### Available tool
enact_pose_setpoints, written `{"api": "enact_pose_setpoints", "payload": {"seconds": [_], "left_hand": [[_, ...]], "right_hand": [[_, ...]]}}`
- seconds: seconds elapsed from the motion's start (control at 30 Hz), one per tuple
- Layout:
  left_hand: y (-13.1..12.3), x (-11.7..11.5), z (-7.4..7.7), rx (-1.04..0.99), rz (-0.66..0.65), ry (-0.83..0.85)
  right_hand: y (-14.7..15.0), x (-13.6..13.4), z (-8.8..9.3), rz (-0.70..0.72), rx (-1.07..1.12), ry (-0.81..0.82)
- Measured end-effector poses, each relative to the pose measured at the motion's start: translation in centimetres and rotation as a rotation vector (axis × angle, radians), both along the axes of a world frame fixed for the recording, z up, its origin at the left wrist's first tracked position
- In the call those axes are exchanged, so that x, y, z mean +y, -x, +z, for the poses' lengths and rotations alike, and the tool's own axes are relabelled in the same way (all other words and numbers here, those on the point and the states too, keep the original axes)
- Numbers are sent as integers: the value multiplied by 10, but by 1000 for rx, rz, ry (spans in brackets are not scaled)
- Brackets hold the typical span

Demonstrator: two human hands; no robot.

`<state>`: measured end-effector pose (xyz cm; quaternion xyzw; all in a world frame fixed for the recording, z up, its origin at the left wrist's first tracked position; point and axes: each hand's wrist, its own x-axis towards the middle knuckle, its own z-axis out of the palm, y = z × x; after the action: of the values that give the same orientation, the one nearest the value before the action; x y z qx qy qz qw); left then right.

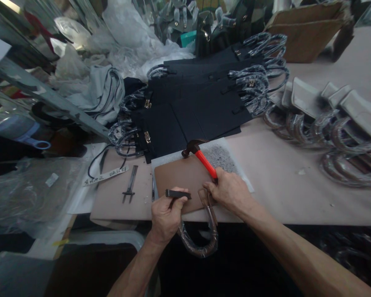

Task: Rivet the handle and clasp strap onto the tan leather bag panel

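Observation:
My left hand (168,214) is closed around a dark metal punch-like bar (177,194), held over a tan leather panel (176,173). My right hand (231,187) grips a hammer (205,161) by its red handle; the dark claw head rests at or just above the panel's far edge. Near that hand's fingertips, a brown plastic-wrapped bag handle (200,249) is joined to the panel and loops over the table's front edge. Beneath the panel lies a pale slab (235,159) with a dark speckled patch. The working tip of the bar is hard to make out.
A two-pronged metal tool (130,185) and a labelled strip (106,176) lie left on the table (281,194). Black bag panels (200,109) with wrapped handles are stacked behind. Pale panels with brown handles (324,128) fill the right side. A cardboard box (303,31) stands at the back.

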<state>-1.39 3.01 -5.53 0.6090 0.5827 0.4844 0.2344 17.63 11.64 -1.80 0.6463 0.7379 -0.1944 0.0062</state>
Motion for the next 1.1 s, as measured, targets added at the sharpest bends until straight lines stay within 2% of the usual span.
{"api": "enact_pose_setpoints", "payload": {"seconds": [0.2, 0.43, 0.8, 1.1], "left_hand": [[-1, -3, 1, 86, -21, -82], [-9, -2, 2, 140, 34, -103], [-9, 4, 0, 262, -51, -182], [-14, 6, 0, 184, -13, -142]], "right_hand": [[-1, -1, -2, 2, 8, -6], [-3, -2, -3, 4, 19, -7], [-4, -3, 1, 21, 37, -11], [-8, -5, 2, 59, 87, -27]]}}
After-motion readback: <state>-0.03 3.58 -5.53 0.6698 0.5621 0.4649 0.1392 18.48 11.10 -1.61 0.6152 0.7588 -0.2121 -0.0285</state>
